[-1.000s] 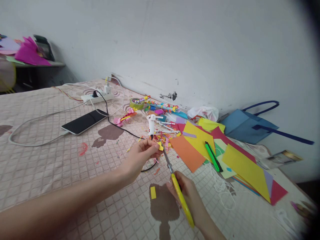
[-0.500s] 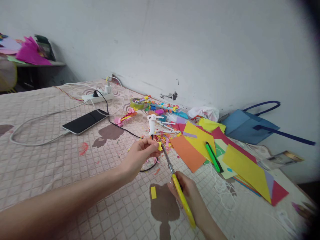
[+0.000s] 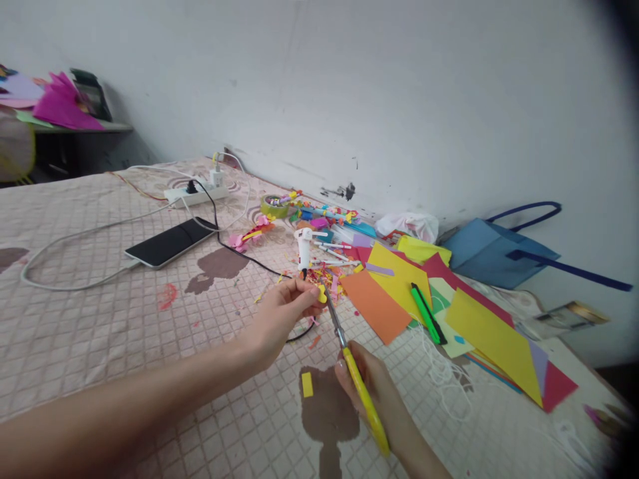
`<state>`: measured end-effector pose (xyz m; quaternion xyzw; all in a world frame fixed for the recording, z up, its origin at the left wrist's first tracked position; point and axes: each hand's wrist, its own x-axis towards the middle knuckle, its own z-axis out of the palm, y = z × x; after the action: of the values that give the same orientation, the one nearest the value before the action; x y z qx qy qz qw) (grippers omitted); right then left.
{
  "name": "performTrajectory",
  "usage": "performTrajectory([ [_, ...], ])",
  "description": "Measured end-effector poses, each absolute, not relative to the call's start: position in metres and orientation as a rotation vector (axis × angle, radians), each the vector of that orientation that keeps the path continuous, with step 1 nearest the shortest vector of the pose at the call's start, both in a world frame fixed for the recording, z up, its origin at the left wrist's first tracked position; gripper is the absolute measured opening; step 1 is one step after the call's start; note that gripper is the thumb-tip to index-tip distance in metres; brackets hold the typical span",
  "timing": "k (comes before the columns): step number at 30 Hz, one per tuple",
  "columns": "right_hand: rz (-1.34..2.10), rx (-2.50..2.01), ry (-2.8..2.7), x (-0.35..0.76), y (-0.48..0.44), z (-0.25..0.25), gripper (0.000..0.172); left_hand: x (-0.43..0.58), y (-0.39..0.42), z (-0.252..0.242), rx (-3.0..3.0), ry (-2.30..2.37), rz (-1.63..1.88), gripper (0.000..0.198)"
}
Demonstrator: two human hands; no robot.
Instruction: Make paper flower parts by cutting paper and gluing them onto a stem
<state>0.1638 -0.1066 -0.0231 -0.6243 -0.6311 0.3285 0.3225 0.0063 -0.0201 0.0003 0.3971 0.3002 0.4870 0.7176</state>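
Note:
My left hand (image 3: 282,318) pinches a small yellow paper piece (image 3: 322,293) above the quilted bed cover. My right hand (image 3: 379,396) grips yellow-handled scissors (image 3: 357,379), whose blades point up and left and meet the yellow piece at its edge. A small yellow paper rectangle (image 3: 306,384) lies on the cover just left of my right hand. A white glue gun (image 3: 302,247) stands beyond my left hand among coloured paper scraps.
Orange, yellow and red paper sheets (image 3: 399,283) with a green marker (image 3: 426,313) lie to the right. A blue bag (image 3: 492,249) leans on the wall. A phone (image 3: 170,242), power strip (image 3: 194,194) and cables lie to the left. White string (image 3: 439,369) is near my right wrist.
The scissor blades and the yellow piece shifted very slightly; both hands stay almost in the same place.

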Motion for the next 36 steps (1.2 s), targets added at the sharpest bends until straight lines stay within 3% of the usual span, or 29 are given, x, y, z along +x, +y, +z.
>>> performTrajectory([
  [36,0.942,-1.720,-1.609,0.167,-0.108,-0.018,0.035,0.005,-0.016,-0.001,0.903,0.646,1.087,0.019],
])
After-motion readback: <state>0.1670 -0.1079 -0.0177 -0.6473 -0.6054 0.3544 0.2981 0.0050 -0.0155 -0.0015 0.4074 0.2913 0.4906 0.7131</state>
